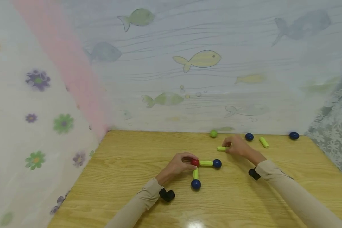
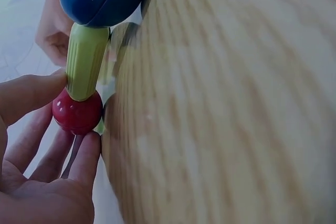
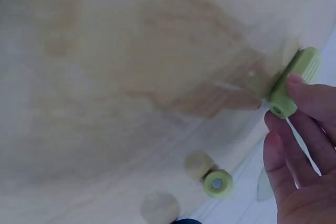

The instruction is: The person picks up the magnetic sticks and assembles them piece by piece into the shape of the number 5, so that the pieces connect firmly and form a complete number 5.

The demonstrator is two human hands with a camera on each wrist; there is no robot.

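Observation:
My left hand [image 1: 179, 164] grips a red ball [image 1: 195, 162] between thumb and fingers. Two yellow-green ribbed rods join that ball: one rod [image 1: 206, 163] runs right to a blue ball [image 1: 217, 163], the other rod [image 1: 195, 173] runs toward me to a second blue ball [image 1: 196, 184]. In the left wrist view the thumb touches the lower end of the near rod [image 2: 85, 61]. Farther back on the right, my right hand [image 1: 238, 147] pinches a loose yellow-green rod [image 1: 222, 148]. A round end face of this rod [image 3: 294, 85] shows in the right wrist view.
Along the table's back edge lie a green ball [image 1: 213, 133], a dark blue ball [image 1: 249, 136], a loose yellow-green rod [image 1: 263, 142] and another dark blue ball [image 1: 294, 135]. A fish-patterned curtain [image 1: 159, 72] stands behind the wooden table [image 1: 125, 164].

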